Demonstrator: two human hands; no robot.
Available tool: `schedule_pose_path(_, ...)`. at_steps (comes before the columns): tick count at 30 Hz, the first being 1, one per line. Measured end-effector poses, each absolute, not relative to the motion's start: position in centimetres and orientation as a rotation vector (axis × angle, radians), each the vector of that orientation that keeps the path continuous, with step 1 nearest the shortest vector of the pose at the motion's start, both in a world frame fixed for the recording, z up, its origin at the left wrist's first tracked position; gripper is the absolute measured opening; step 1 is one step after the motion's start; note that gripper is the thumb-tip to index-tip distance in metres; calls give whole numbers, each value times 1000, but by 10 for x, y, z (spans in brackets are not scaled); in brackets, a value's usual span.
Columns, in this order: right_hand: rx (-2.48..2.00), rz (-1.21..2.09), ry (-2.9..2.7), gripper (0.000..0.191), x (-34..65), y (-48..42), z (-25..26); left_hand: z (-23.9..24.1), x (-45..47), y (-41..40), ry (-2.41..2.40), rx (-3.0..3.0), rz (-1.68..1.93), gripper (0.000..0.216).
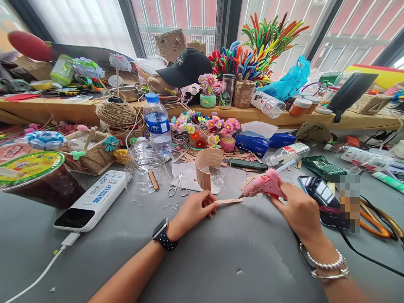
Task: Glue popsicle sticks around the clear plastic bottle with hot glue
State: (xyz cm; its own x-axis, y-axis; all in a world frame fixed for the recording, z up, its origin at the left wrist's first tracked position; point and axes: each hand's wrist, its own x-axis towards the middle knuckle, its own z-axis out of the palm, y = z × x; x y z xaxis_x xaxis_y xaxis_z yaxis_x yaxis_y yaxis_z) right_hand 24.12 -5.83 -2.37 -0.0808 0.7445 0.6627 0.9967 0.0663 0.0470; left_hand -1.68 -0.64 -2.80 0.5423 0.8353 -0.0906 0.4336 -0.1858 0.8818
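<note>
My left hand (194, 209), with a black watch on its wrist, pinches one end of a flat wooden craft stick (229, 201) lying on the grey table (202, 261). My right hand (298, 210) grips a pink glue gun (264, 185). The gun's nozzle touches the stick's far end. Just behind the stick stands a small cup-shaped holder of upright wooden sticks (207, 167) built around a clear plastic bottle piece.
Small scissors (178, 188) lie left of the holder. A white power bank (94, 200) with its cable sits at left, near a cut clear bottle (145, 166) and a water bottle (157, 122). A phone (318, 191) and orange-handled scissors (378, 221) lie at right. Craft clutter fills the back shelf.
</note>
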Motion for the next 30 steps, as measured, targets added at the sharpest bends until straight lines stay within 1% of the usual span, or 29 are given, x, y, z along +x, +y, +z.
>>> schedule_pose_path(12, -1744, -710, -1912, 21, 242, -58, -25, -29, -17, -6, 1046, 1808, 522, 19)
schedule_pose_path(20, -1735, -741, -1900, 25, 244, -57, -27, -30, -17, -6, 1053, 1835, 518, 19)
schedule_pose_path(30, -1717, -719, -1911, 26, 246, -58, -24, -31, -17, -5, 1052, 1831, 520, 18)
